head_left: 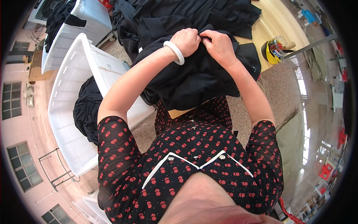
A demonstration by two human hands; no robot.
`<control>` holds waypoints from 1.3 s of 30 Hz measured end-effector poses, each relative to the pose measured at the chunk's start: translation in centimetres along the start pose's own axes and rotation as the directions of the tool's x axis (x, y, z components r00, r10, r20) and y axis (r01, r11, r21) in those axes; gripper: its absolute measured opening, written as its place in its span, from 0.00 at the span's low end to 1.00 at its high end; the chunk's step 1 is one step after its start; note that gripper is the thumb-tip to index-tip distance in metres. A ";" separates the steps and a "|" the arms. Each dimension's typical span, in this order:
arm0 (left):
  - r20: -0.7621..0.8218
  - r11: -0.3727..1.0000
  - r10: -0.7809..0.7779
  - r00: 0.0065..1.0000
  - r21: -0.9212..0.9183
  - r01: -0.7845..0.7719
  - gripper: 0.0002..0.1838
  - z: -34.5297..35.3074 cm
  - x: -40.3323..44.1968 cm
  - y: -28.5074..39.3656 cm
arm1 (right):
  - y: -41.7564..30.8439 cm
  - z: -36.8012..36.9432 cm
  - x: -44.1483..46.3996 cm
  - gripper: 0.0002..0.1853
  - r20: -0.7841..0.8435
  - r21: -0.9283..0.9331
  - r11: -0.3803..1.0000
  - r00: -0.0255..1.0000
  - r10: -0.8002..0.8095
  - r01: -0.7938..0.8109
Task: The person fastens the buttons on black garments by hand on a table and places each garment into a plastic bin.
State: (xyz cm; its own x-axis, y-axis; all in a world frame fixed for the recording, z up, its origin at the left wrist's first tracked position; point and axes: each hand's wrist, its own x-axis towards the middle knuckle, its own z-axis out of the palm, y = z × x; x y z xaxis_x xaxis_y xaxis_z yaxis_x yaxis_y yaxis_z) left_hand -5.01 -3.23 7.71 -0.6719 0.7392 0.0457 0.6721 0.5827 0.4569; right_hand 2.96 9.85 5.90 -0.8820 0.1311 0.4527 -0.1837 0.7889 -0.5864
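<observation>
A heap of black garments (160, 13) covers much of the wooden table (278, 18) in front of me. The nearest black garment (194, 82) drapes over the table's front edge. My left hand (186, 42), with a white bangle (174, 52) on its wrist, is closed on the garment's fabric. Close beside it, my right hand (220, 46) pinches the same cloth between thumb and fingers. The fingertips nearly meet at a fold; whatever small detail lies between them is hidden.
On my left stands a white plastic bin (71, 108) holding black cloth (88, 108). Behind it is another white bin (67, 41) with dark clothing (61, 22) over its rim. A black-and-yellow container (274, 52) with small tools sits at the table's right edge.
</observation>
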 end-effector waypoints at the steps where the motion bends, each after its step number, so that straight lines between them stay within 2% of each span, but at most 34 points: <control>1: -0.007 1.000 0.008 1.000 -0.024 -0.008 0.15 -0.1 -0.3 0.1 | 0.1 -0.1 0.0 0.08 0.009 0.008 1.000 1.000 0.005 -0.005; 6: 0.034 0.990 -0.026 0.999 -0.134 0.030 0.17 0.1 -1.1 0.2 | 0.3 -0.3 -0.4 0.08 0.039 0.005 1.000 0.999 0.003 -0.003; 10: -0.031 0.981 0.014 0.999 -0.193 -0.020 0.15 0.6 -1.4 -0.4 | 0.3 -0.3 -0.9 0.08 0.030 0.015 1.000 1.000 0.002 -0.003; 13: -0.152 0.990 0.060 0.987 -0.118 -0.079 0.14 1.1 -1.7 -0.4 | 0.3 -0.2 -1.1 0.08 0.017 0.027 1.000 1.000 0.005 -0.006; 16: -0.204 0.998 0.043 0.978 -0.025 -0.049 0.13 1.5 -2.2 0.5 | 0.4 0.0 -1.2 0.08 -0.001 0.043 0.999 1.000 0.005 -0.005; 19: -0.170 1.000 -0.016 0.985 0.019 0.020 0.13 1.7 -2.3 0.7 | 0.3 0.3 -1.3 0.08 -0.012 0.052 0.999 1.000 0.008 -0.008; 22: -0.257 0.997 -0.019 0.966 -0.079 -0.002 0.14 2.1 -2.1 -0.1 | 0.3 0.6 -1.2 0.08 -0.009 0.075 0.997 1.000 0.027 -0.027; 25: -0.176 0.962 -0.151 0.973 -0.252 0.104 0.15 1.5 -1.8 -0.1 | 0.3 0.6 -1.2 0.07 0.000 0.093 0.994 0.998 0.058 -0.058; 28: -0.141 0.959 -0.136 0.981 -0.265 0.095 0.16 1.1 -2.1 0.0 | 0.3 0.8 -1.5 0.07 -0.005 0.110 0.992 0.998 0.067 -0.066; 31: -0.247 0.982 -0.050 0.968 -0.191 0.002 0.15 1.9 -2.1 -0.2 | 0.5 1.0 -1.7 0.08 -0.013 0.125 0.988 0.996 0.093 -0.091; 39: -0.274 0.996 0.028 0.961 -0.072 -0.050 0.11 2.1 -2.1 -0.4 | 0.3 1.6 -1.7 0.07 -0.032 0.152 0.981 0.992 0.124 -0.118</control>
State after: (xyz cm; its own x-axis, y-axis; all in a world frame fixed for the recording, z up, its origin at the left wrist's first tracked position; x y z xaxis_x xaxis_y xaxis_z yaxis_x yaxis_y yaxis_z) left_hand -3.25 -4.30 5.54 -0.7122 0.6344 0.3004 0.6805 0.5191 0.5172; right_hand 3.73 8.93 3.86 -0.8837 0.2472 0.3975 -0.1419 0.6677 -0.7307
